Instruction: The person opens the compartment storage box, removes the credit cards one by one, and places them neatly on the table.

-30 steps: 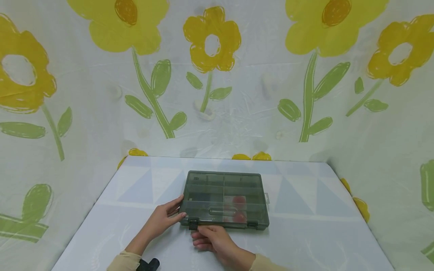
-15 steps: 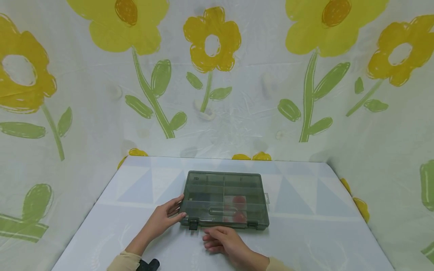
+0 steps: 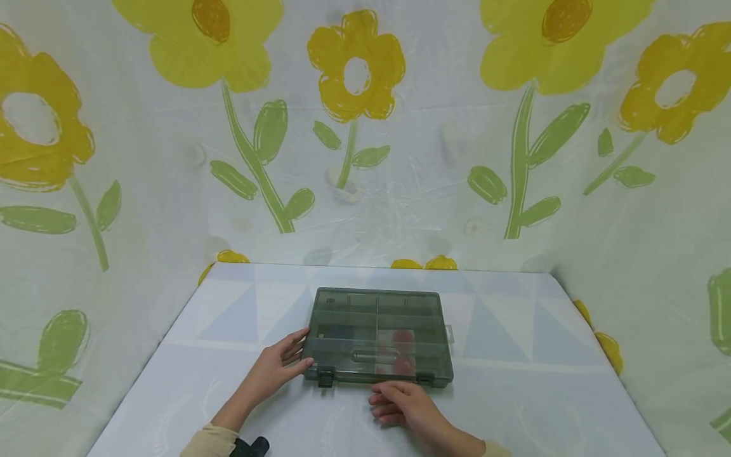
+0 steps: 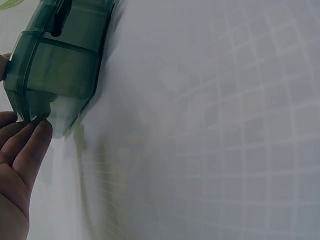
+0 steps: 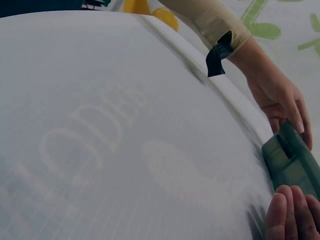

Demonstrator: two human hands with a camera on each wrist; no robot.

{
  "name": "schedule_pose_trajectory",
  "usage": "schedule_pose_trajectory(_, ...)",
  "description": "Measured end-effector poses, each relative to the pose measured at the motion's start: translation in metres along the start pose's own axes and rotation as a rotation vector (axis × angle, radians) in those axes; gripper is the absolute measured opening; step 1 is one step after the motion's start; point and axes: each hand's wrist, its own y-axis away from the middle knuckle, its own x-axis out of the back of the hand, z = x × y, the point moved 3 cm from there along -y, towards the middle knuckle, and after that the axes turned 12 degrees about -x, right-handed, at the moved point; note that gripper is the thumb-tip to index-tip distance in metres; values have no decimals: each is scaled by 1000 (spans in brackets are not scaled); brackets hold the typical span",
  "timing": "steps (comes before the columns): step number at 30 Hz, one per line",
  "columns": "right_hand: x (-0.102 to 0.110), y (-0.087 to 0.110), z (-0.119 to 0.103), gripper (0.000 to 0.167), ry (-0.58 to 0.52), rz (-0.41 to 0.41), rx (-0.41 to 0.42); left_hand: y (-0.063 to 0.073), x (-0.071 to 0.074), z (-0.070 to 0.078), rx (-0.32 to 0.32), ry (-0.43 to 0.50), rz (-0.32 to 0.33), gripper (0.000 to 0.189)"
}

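Note:
A smoky green, see-through plastic organizer box (image 3: pixel 348 304) lies on the table with its lid down. Two round red pieces (image 3: pixel 403 339) show through the lid, right of centre. At the box's left end, my left hand (image 3: pixel 274 371) holds the front corner, thumb at the lid edge and fingers against the side wall (image 4: pixel 60 75). My right hand (image 3: pixel 408 406) is at the front edge, loosely curled and holding nothing, just below the right latch (image 3: pixel 425 379). The left latch (image 3: pixel 326 377) sticks out and hangs lower than the right one.
The box rests on a white table (image 3: pixel 514 406) with pale blue triangles. Flower-printed white curtains (image 3: pixel 400 190) enclose its back and sides. A clear tab (image 3: pixel 449 334) juts from the box's right side. A black strapped device (image 3: pixel 249 446) sits at my left wrist.
My right hand has left the left latch and slid right along the box's front edge toward the right latch. My left hand and the box have stayed in place.

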Motion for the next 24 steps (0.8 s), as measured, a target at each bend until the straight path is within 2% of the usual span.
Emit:
schedule_pose_trajectory(5, 12, 6, 0, 48, 5, 18, 3, 0, 0, 1, 13, -4, -1, 72)
schedule_pose_trajectory(13, 28, 14, 1, 52, -9, 53, -36, 1, 1, 3, 8, -9, 0, 71)
schedule_pose_trajectory(24, 41, 20, 4, 62, -55, 74, -66, 1, 1, 2, 6, 6, -4, 71)
